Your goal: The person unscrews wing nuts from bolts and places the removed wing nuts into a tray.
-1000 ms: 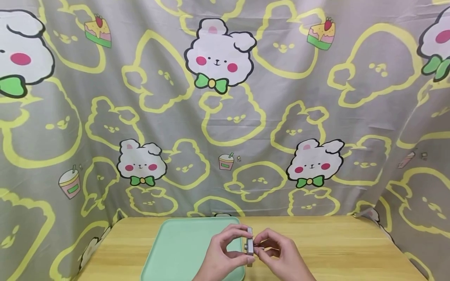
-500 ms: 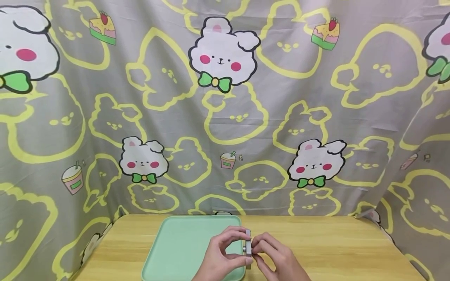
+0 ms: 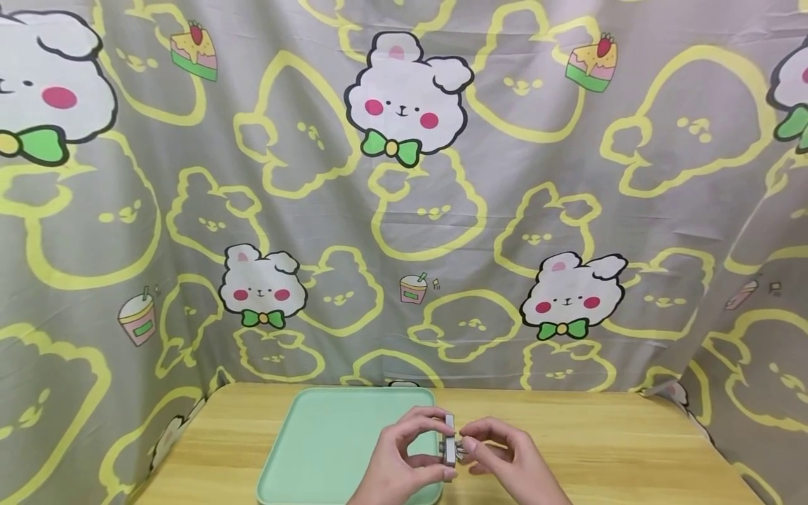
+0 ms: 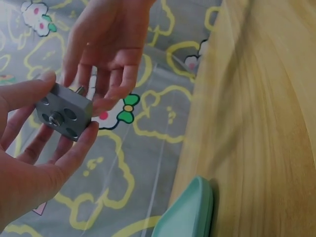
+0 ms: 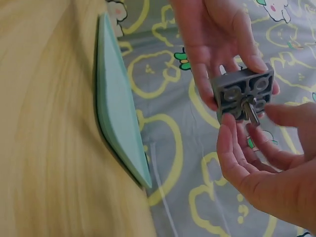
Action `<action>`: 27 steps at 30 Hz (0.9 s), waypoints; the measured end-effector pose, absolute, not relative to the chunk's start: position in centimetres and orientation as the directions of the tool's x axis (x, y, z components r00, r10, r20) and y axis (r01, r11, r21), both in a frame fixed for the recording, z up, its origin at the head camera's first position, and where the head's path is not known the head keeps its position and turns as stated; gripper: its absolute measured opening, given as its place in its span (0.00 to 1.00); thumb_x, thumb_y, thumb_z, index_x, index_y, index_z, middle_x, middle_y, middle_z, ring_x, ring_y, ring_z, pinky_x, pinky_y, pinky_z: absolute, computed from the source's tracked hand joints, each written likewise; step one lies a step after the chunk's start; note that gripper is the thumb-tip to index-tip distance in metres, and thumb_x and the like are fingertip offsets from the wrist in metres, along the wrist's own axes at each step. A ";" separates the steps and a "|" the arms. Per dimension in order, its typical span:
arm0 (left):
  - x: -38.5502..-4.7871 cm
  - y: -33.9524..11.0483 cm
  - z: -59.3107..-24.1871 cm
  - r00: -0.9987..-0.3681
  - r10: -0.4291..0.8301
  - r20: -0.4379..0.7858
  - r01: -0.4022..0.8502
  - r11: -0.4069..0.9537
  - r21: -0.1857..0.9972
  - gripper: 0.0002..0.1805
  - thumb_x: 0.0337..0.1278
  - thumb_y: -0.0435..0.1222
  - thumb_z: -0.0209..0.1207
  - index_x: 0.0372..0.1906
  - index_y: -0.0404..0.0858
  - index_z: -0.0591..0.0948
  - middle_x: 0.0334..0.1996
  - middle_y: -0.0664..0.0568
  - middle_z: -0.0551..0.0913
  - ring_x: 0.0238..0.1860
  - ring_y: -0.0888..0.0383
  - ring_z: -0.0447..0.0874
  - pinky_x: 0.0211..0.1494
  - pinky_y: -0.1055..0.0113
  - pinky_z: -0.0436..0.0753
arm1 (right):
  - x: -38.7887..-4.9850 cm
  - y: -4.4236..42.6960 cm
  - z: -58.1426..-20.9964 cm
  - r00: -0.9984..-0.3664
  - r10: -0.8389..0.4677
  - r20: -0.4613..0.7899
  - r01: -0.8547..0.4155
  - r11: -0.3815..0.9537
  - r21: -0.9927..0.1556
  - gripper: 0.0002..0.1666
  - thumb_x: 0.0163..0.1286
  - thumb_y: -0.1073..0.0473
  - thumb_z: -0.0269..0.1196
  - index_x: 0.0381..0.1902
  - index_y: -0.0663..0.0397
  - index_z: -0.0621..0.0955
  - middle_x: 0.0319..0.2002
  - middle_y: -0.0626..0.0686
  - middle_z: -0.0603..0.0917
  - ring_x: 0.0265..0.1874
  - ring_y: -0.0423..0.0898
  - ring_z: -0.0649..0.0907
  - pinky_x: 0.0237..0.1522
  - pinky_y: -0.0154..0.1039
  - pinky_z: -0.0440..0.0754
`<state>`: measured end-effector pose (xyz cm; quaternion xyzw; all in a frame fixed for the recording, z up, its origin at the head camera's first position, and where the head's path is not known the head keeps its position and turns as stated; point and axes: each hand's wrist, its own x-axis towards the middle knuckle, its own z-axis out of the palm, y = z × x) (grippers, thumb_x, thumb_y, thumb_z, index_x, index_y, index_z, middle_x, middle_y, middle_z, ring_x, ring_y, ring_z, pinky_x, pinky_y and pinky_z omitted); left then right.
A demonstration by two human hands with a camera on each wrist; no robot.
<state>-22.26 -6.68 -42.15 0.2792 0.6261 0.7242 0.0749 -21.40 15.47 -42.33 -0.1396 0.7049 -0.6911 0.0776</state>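
Note:
My left hand grips a grey square block by opposite edges, beside the green tray's right side. In the left wrist view, the block shows round recesses and a metal bolt head at its centre. Slim metal prongs stick out of the ribbed other face, seen in the right wrist view. My right hand is close around these prongs with loosely bent fingers. Its thumb and fingertips look spread apart, not pinching. Whether one fingertip touches the prongs is hard to tell.
A light green tray with a raised rim lies on the wooden table, left of and partly behind my left hand. A grey patterned curtain hangs along the table's back and sides.
My right fingers, pressed close to the block half a second ago, have drawn back a little and spread, baring the metal prongs. The left hand keeps its grip. The head view has shifted slightly.

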 end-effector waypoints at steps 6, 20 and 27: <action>-22.0 -6.4 -42.1 -0.835 0.462 0.299 0.243 -0.179 0.953 0.20 0.55 0.28 0.73 0.54 0.31 0.84 0.64 0.38 0.74 0.64 0.49 0.75 0.50 0.57 0.90 | -21.9 15.5 -43.3 -0.930 -0.368 -0.005 0.024 -0.047 -0.999 0.23 0.78 0.55 0.62 0.57 0.73 0.80 0.47 0.57 0.87 0.40 0.52 0.89 0.43 0.44 0.92; -22.4 -6.2 -42.7 -0.827 0.461 0.321 0.273 -0.170 0.947 0.19 0.56 0.30 0.73 0.54 0.34 0.85 0.63 0.37 0.75 0.63 0.49 0.75 0.49 0.56 0.91 | -21.9 15.4 -43.2 -0.930 -0.363 0.052 -0.029 -0.067 -0.997 0.17 0.76 0.61 0.64 0.51 0.72 0.81 0.42 0.56 0.86 0.39 0.51 0.89 0.42 0.45 0.92; -22.4 -6.4 -42.7 -0.829 0.462 0.315 0.261 -0.177 0.949 0.21 0.55 0.29 0.74 0.54 0.34 0.85 0.62 0.38 0.74 0.63 0.52 0.76 0.50 0.55 0.90 | -21.6 15.1 -43.2 -0.927 -0.351 0.134 -0.142 -0.001 -0.990 0.11 0.73 0.64 0.65 0.47 0.69 0.81 0.44 0.57 0.83 0.41 0.49 0.88 0.40 0.45 0.92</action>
